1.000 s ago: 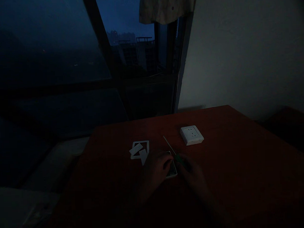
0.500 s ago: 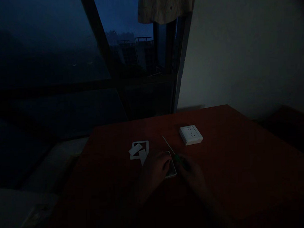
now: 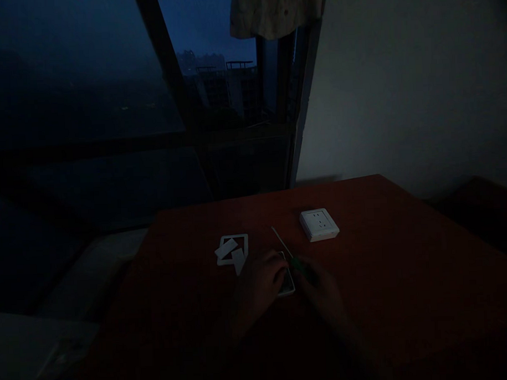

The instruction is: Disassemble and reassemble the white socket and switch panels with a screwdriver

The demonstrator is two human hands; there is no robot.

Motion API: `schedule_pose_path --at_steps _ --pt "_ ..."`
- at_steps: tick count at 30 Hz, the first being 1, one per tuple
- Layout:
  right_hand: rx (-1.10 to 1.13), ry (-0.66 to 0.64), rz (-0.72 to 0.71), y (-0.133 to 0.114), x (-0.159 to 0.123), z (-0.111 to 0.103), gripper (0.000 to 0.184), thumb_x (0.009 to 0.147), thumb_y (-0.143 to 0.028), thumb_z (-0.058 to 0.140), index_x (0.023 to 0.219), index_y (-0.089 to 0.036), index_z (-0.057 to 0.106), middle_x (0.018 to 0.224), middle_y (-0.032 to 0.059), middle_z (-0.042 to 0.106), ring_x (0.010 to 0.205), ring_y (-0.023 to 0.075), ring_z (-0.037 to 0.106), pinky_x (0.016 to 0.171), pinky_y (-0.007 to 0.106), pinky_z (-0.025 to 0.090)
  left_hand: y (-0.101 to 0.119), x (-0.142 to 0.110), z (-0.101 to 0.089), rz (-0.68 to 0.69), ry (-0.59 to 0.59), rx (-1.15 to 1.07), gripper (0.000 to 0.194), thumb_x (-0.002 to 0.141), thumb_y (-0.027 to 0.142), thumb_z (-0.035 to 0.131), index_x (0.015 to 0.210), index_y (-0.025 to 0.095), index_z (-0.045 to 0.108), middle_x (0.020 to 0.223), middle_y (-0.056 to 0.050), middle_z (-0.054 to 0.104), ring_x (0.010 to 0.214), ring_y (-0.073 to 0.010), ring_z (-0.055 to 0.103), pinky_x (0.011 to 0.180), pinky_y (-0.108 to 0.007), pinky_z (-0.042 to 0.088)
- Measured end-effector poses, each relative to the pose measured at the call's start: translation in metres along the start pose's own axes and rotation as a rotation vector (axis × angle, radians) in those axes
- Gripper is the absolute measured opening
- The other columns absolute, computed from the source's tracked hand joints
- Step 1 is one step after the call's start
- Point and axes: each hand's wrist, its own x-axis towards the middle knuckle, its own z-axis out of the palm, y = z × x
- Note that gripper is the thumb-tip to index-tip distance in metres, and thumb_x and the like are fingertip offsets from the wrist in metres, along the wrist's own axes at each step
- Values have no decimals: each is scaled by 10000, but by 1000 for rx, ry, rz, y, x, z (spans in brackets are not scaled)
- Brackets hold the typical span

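My right hand (image 3: 323, 290) is closed round the green handle of a screwdriver (image 3: 298, 264), whose thin shaft points away to the upper left. Beside it, my left hand (image 3: 260, 278) lies over a small rectangular box with a pale rim (image 3: 287, 293). Its thumb and fingers are curled together at the box's dark inside; whatever they pinch is hidden in the gloom. Left of that hand, a white square frame (image 3: 246, 241) lies flat, with two white rectangular plates, one plate (image 3: 226, 248) across it and another plate (image 3: 238, 260) nearer my hand.
A white wall socket on its box (image 3: 320, 225) sits toward the back right of the reddish table (image 3: 383, 235). Behind the table stand a dark-framed window (image 3: 193, 136) and a pale wall (image 3: 400, 96). A short curtain (image 3: 276, 14) hangs above. The light is very dim.
Almost nothing differs. My left hand's fingertips have shifted slightly to the right over the box; the screwdriver stays in my right hand.
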Motion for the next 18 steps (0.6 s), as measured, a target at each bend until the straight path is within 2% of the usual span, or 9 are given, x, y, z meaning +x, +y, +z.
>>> schedule_pose_path --at_steps 5,9,12,16,18 --pt "3 -25 4 -2 -1 0 329 826 -360 555 1106 -206 635 1101 77 702 988 242 658 863 352 512 3 -1 -4 -9 9 -16 168 820 120 633 938 234 668 941 -20 645 901 -192 584 823 -328 451" --pt "22 -30 3 -1 -1 -1 330 825 -360 556 1109 -210 629 1115 73 694 1004 241 649 875 348 508 -4 -11 -13 -55 58 -46 250 820 147 638 1048 248 633 1117 -31 614 1032 -217 562 915 -372 440" --pt "30 -9 51 0 -2 -1 372 811 -399 573 1121 -200 627 1118 88 691 1014 258 643 887 380 503 -15 -23 -19 -138 52 -64 424 790 210 688 1193 255 561 1268 -52 542 1163 -251 500 1005 -429 402" --pt "88 12 132 -5 -1 -5 438 787 -459 599 1131 -188 604 1121 106 681 1012 272 639 884 404 498 -27 -38 -19 -213 -73 -145 756 713 343 769 1372 273 405 1446 -86 387 1310 -310 379 1076 -489 346" --pt "125 -31 192 -11 -2 -14 452 794 -447 591 1172 -200 562 1118 101 676 973 267 650 835 403 517 -30 -42 -15 -215 -122 -186 860 684 389 788 1413 263 350 1478 -102 342 1335 -316 351 1090 -487 336"
